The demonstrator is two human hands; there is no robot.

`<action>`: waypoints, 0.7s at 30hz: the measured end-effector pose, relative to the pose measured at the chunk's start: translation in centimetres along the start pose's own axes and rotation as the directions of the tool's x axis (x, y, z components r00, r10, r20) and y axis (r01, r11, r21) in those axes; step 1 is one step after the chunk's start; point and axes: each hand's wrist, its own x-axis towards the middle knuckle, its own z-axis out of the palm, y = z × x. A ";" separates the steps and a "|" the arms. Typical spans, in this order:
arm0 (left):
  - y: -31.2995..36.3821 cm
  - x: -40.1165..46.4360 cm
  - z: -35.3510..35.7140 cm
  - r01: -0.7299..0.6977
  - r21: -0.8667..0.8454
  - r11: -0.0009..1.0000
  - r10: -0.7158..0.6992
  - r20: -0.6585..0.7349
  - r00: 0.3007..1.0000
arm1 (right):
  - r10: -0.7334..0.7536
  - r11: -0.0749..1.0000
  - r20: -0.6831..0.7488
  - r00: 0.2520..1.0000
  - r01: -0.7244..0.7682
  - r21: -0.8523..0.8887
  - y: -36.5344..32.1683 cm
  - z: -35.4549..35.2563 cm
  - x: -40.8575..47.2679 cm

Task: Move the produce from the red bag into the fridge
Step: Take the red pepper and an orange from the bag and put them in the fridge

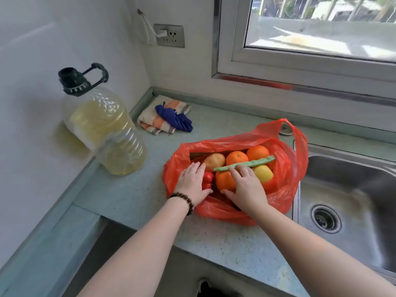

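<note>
A red plastic bag [285,168] lies open on the pale green counter beside the sink. Inside it are three oranges, the nearest orange [224,181] at the front, a potato [214,160], a red pepper [207,179], a yellow fruit [264,173] and a long green bean pod [246,163] lying across the top. My left hand [191,183] rests flat on the bag's left edge next to the pepper. My right hand [246,187] curls over the nearest orange, fingertips touching the bean pod. The fridge is out of view.
A large oil bottle [102,125] stands at the left by the wall. A folded cloth with a blue bundle [166,117] lies at the back. The steel sink [347,200] is directly right of the bag. A window and a wall socket are behind.
</note>
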 end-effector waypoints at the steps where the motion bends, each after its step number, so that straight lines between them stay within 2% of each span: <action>1: -0.2 0.1 0.3 0.006 -0.004 1.000 -0.006 0.017 1.000 | -0.009 1.000 0.019 1.000 0.010 -0.016 -0.1 0.2 0.3; 4: -0.7 0.1 1.2 0.037 -0.034 0.999 -0.035 0.062 0.997 | -0.003 1.000 0.100 0.995 0.005 -0.025 -0.3 0.8 1.0; 7: -1.1 0.0 2.2 0.051 -0.066 0.997 -0.048 0.041 0.998 | -0.003 1.000 0.120 0.993 0.005 -0.017 -0.5 1.4 1.4; 15: -1.3 -0.4 2.0 0.057 -0.190 0.980 -0.082 -0.127 0.989 | 0.007 0.995 0.030 1.000 -0.010 0.094 -0.5 1.3 1.5; 21: -0.3 -0.9 -0.9 0.028 -0.247 0.969 -0.100 -0.281 0.955 | 0.053 0.978 -0.089 0.995 -0.033 0.207 0.3 -1.5 1.1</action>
